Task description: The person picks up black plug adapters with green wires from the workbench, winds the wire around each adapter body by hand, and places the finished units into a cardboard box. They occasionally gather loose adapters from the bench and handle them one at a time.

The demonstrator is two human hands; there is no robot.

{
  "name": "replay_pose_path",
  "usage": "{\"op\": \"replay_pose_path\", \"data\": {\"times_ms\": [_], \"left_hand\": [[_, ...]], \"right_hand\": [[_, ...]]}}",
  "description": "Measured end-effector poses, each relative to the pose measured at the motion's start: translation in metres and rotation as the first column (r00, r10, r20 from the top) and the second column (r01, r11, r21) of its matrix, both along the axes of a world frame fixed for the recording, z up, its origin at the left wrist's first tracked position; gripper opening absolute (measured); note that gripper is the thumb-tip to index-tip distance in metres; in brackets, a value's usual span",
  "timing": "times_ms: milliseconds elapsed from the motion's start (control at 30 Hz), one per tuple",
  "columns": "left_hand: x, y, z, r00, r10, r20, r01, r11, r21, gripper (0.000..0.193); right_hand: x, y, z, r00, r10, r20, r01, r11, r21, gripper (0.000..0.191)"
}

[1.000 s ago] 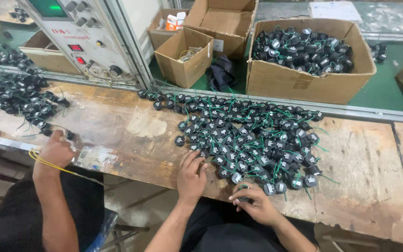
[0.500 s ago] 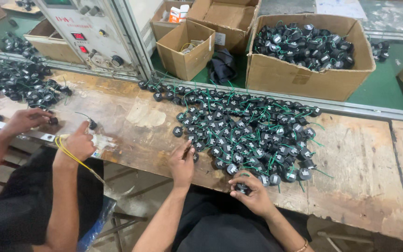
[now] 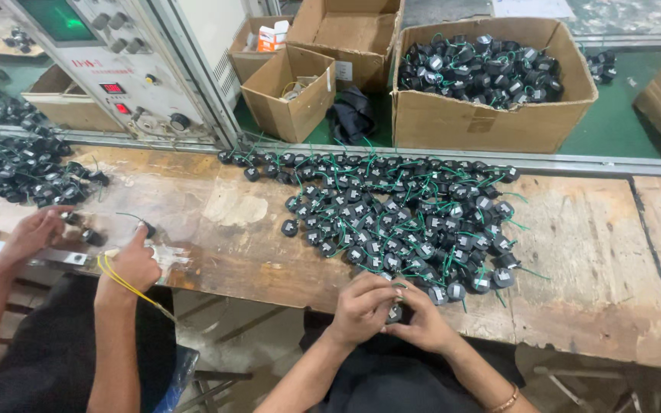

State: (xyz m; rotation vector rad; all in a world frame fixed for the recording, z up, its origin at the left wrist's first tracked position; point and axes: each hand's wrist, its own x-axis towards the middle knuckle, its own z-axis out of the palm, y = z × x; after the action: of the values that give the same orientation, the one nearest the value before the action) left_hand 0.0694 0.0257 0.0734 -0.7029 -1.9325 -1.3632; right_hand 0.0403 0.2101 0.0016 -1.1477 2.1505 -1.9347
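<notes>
Where both hands [image 3: 392, 310] meet, small black part [image 3: 394, 313] sits gripped

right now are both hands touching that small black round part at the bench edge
Touching. The head view shows the left hand and right hand closed together around the small black round part, fingers wrapped on it with no gap.

A small round black part [image 3: 394, 312] sits at the near edge of the bench, mostly hidden, with a thin green wire at its top. It lies just beside the big spread of like black green-wired parts [image 3: 403, 218].
</notes>
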Motion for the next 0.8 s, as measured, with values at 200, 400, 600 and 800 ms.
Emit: {"op": "replay_pose_path", "data": {"times_ms": [200,400,600,800], "left_hand": [[0.004,-0.003,0.014,0.999,-0.042,0.009,0.043,0.994,-0.099,0.023],[0.013,-0.027,0.006,0.98,-0.174,0.099,0.175,0.985,0.002,0.023],[0.015,-0.017,-0.026,0.627,-0.571,0.53,0.102,0.734,0.671,0.032],[0.008,-0.036,-0.04,0.888,-0.244,0.391,0.077,0.915,0.396,0.022]], "right_hand": [[-0.001,0.008,-0.017,0.999,0.037,0.008,-0.037,0.999,-0.007,0.051],[0.005,0.004,0.001,0.988,-0.025,0.15,0.015,0.998,0.069,0.041],[0.012,-0.008,0.016,0.996,-0.044,-0.072,0.051,0.994,0.093,0.033],[0.008,-0.005,0.027,1.0,0.004,-0.013,-0.004,1.0,-0.006,0.039]]}}
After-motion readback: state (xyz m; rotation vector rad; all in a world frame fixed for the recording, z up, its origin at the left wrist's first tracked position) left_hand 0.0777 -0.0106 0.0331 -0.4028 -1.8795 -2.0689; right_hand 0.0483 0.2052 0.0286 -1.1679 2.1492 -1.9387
